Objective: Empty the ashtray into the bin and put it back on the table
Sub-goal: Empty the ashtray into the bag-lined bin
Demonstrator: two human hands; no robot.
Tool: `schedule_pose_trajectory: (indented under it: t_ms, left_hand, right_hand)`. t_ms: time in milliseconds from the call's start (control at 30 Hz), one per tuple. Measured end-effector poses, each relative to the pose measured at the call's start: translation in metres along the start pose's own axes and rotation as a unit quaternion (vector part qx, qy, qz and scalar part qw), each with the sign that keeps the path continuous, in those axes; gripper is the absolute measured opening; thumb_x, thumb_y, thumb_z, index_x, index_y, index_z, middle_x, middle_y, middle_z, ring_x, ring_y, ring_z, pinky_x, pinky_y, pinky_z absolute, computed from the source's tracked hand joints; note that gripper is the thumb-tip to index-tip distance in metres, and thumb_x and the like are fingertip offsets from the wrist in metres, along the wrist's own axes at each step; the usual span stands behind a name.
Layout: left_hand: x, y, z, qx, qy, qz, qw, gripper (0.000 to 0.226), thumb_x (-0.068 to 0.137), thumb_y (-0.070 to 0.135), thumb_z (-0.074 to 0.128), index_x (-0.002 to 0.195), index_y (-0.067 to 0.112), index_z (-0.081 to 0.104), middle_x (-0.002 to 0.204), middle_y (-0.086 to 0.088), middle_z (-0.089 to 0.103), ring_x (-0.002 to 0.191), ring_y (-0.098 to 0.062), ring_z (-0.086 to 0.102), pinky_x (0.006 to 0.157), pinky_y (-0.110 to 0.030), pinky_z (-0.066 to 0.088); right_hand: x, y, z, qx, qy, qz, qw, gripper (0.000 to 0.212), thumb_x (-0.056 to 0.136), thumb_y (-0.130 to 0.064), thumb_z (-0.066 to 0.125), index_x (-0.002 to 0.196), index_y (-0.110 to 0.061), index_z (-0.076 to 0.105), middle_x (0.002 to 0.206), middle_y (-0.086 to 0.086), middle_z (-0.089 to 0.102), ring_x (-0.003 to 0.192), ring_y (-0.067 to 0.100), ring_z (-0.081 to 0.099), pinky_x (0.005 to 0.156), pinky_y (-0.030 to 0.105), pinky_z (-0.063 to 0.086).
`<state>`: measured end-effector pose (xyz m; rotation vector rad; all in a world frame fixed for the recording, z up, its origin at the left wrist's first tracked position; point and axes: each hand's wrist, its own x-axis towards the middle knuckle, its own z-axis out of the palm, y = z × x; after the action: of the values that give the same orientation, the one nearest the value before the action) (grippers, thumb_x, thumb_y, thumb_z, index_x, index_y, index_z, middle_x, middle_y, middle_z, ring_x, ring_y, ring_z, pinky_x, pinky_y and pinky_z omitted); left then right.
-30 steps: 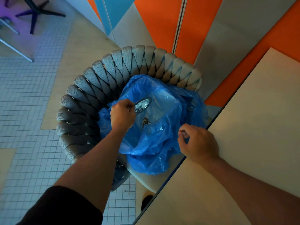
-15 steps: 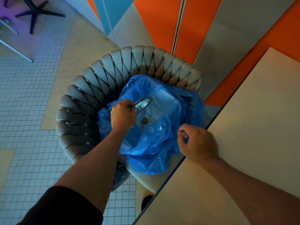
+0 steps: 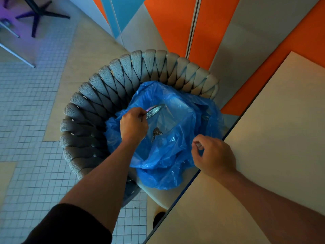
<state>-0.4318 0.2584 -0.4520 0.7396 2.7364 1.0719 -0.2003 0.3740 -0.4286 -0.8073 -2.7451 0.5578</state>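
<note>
My left hand (image 3: 133, 125) grips a small round metal ashtray (image 3: 154, 111) and holds it tilted steeply on edge over the open blue bin bag (image 3: 168, 152). A clump of dark ash (image 3: 156, 133) lies on the plastic just below the ashtray. The bag sits on a woven grey chair (image 3: 98, 106). My right hand (image 3: 214, 155) pinches the near right edge of the bag, holding it open beside the corner of the beige table (image 3: 274, 131).
The table runs along the right with a dark edge close to the bag. An orange, grey and blue panelled wall (image 3: 175, 29) stands behind the chair. Tiled floor (image 3: 26, 103) spreads left, with a dark table base (image 3: 35, 14) at the far left.
The ashtray has tipped further, from facing me to nearly edge-on. Both hands stay in about the same place.
</note>
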Motion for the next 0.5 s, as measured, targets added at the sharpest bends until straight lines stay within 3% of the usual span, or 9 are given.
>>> schedule_pose_trajectory:
  t_ms: [267,500]
  left_hand:
    - [-0.0025,-0.0019,0.0021,0.036,-0.017,0.043,0.998,0.007,0.084,0.013,0.066,0.084,0.012,0.073,0.084,-0.002,0.070,0.076,-0.019,0.062,0.069,-0.029,0.040]
    - [-0.0039,-0.0019,0.0021,0.054,-0.024,0.069,0.996,0.007,0.085,0.012,0.064,0.083,0.012,0.072,0.082,-0.001,0.068,0.073,-0.020,0.061,0.066,-0.032,0.044]
  right_hand:
    - [0.0003,0.0003,0.0001,0.007,-0.001,-0.002,1.000,0.033,0.089,-0.041,0.043,0.082,-0.019,0.065,0.064,-0.005,0.064,0.055,0.011,0.051,0.049,0.018,0.030]
    - [-0.0001,0.0006,0.0005,0.010,0.003,-0.004,1.000,0.030,0.090,-0.039,0.045,0.081,-0.018,0.065,0.062,-0.005,0.063,0.053,0.013,0.052,0.049,0.021,0.035]
